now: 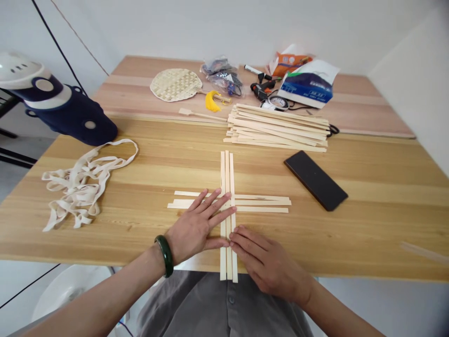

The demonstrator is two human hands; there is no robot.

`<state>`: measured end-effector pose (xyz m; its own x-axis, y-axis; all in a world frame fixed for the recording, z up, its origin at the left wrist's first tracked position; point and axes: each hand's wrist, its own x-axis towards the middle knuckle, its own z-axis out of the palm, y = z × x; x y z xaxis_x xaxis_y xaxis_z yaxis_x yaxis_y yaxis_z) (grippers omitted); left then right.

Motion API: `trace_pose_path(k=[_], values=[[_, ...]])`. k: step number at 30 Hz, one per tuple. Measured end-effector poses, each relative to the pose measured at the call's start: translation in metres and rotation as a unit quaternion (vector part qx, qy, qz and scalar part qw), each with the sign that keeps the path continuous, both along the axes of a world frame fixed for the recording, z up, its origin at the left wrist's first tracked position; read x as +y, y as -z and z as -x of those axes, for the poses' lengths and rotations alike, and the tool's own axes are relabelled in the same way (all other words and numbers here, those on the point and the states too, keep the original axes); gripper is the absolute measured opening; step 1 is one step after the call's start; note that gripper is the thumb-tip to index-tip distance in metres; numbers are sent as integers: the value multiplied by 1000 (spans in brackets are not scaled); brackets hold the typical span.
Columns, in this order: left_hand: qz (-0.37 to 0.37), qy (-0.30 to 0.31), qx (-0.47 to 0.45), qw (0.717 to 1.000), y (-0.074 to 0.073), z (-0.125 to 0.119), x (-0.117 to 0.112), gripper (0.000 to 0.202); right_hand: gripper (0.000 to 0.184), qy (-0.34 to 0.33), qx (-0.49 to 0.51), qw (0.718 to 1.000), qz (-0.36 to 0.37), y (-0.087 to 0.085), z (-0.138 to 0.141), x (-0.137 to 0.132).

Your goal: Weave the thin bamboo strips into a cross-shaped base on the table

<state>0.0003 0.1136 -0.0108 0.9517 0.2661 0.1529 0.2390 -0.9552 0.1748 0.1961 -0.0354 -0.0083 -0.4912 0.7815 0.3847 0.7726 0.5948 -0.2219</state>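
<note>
Left hand (pixel 199 227) pressing flat, fingers spread and unclenched, right on the crossing where upright bamboo strips (pixel 225 173) run twelve-to-six across crosswise strips (pixel 263 203); right hand (pixel 266 262), open, fingertips touching from five o'clock!

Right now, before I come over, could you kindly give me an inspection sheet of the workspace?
Surface: pale wooden table.
Job's things: three bamboo strips crossing three others; stacked strips beyond them.
Clutter: woven fan, yellow tassel, glue gun, plastic bag, tangled cream tape, black slab.
Grippers: left hand, wearing a green bangle, has its fingers flat on the crossing; right hand has its fingers against the strips.
Cables: thin black cord behind the stack.
Surroundings: white walls; dark blue and white appliance at left.
</note>
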Motion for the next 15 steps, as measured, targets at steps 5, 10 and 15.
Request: trace_pose_path(k=[5,10,15], values=[[4,-3,1,1000,1,0,0,77,42,17,50,999,7,-13,-7,12],[-14,-4,-14,1000,3,0,0,79,50,75,47,996,-1,-10,-17,63],[-13,-5,-18,1000,6,0,-1,79,53,42,-10,997,57,9,-26,104]])
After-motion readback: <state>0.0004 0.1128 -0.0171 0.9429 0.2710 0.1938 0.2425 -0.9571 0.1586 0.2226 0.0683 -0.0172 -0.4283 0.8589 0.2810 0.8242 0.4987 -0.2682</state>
